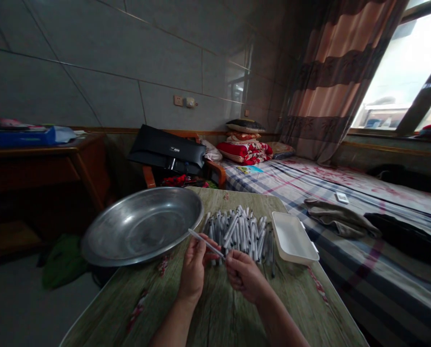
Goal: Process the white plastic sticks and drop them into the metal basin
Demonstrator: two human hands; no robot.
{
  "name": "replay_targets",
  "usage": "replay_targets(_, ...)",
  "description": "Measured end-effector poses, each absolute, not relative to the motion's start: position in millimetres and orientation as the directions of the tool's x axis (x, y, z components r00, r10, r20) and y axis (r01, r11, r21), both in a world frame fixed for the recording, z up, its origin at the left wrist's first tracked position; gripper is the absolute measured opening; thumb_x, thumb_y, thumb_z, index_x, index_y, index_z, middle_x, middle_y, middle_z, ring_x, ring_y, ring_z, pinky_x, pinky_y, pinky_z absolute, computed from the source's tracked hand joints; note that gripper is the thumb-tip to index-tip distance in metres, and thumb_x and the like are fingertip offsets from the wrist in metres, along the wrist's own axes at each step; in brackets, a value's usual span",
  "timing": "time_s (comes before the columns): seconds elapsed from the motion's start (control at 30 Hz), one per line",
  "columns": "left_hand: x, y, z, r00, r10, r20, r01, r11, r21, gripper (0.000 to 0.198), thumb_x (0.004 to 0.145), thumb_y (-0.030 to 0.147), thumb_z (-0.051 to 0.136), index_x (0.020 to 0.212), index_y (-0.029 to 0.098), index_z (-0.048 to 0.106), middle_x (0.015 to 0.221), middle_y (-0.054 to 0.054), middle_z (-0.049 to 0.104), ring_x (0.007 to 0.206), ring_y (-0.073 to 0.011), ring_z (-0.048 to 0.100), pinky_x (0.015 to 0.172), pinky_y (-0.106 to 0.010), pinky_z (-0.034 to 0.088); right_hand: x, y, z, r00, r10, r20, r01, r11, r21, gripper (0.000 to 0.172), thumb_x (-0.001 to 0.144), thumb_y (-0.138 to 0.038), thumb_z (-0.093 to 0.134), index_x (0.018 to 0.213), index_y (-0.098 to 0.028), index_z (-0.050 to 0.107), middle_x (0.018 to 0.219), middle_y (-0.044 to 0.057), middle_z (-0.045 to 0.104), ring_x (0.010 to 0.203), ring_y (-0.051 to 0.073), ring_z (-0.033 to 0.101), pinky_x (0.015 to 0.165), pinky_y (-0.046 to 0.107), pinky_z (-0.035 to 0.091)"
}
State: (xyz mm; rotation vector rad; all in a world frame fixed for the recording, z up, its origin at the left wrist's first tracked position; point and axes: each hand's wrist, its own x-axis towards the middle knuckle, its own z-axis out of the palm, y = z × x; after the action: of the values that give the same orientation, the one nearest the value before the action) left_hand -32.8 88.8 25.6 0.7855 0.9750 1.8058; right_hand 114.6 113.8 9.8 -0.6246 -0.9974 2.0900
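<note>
A slim whitish pen [205, 242] slants across the front of the pile, held between the fingers of my left hand [194, 267]. My right hand [245, 273] is closed in a pinch at the pen's lower right end; its fingertips hide that end. Just beyond both hands lies a heap of similar pens [241, 230], pale barrels with dark tips, pointing various ways. To the right of the heap is a white plastic box [294, 236] without a lid on it.
A wide metal basin [143, 226] stands at the left and overhangs the wood-patterned table [222, 313]. A bed with a checked sheet [331, 226] runs along the right. Behind the table, a black bag [168, 149] rests on a wooden chair. A desk [49, 164] is far left.
</note>
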Motion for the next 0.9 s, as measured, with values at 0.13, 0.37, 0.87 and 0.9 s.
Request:
replay_targets(0.13,-33.1,86.4,28.1,-0.368,0.920,0.135,-0.460,-0.306,0.833,0.026,0.085,0.043,0.059,0.100,0.022,0.055,0.071,0.002,0.065,0.064,-0.0147,0.065,0.062,-0.027,0.051,130.1,116.8,1.8,-0.851,0.499,-0.160,-0.163,-0.543,-0.824,0.027,0.064,-0.030,0.076,0.074,-0.018,0.054,0.046,-0.009,0.044,0.032,0.003,0.027,0.033,0.015,0.015)
replay_targets(0.37,-35.8,83.9,29.2,-0.407,0.902,0.143,-0.522,-0.359,0.774,0.026,0.085,0.041,0.059,0.102,0.022,0.053,0.068,0.003,0.060,0.064,-0.0151,0.064,0.063,-0.028,0.051,153.8,127.7,7.1,-0.857,0.400,-0.325,0.213,-0.300,-0.930,0.020,0.065,-0.032,0.069,0.063,-0.013,0.064,0.040,-0.007,0.045,0.030,0.004,0.030,0.030,0.017,0.017)
replay_targets(0.87,-41.9,81.9,34.8,-0.652,0.722,0.232,-0.414,-0.595,0.689,0.015,0.085,0.038,0.059,0.091,0.024,0.058,0.082,0.001,0.060,0.066,-0.0101,0.052,0.065,-0.023,0.045,177.5,140.9,9.0,-0.786,0.567,-0.246,0.011,-0.385,-0.923,0.042,0.076,-0.050,0.065,0.067,-0.010,0.065,0.037,-0.010,0.033,0.029,0.002,0.017,0.030,0.019,0.010)
replay_targets(0.9,-41.1,81.2,35.7,-0.640,0.732,0.232,-0.407,-0.580,0.706,0.016,0.084,0.038,0.059,0.090,0.024,0.058,0.081,0.001,0.059,0.064,-0.0098,0.051,0.063,-0.022,0.043,176.8,141.1,8.9,-0.791,0.570,-0.222,-0.044,-0.415,-0.909,0.042,0.075,-0.052,0.065,0.067,-0.011,0.064,0.038,-0.010,0.032,0.030,0.002,0.016,0.030,0.018,0.010)
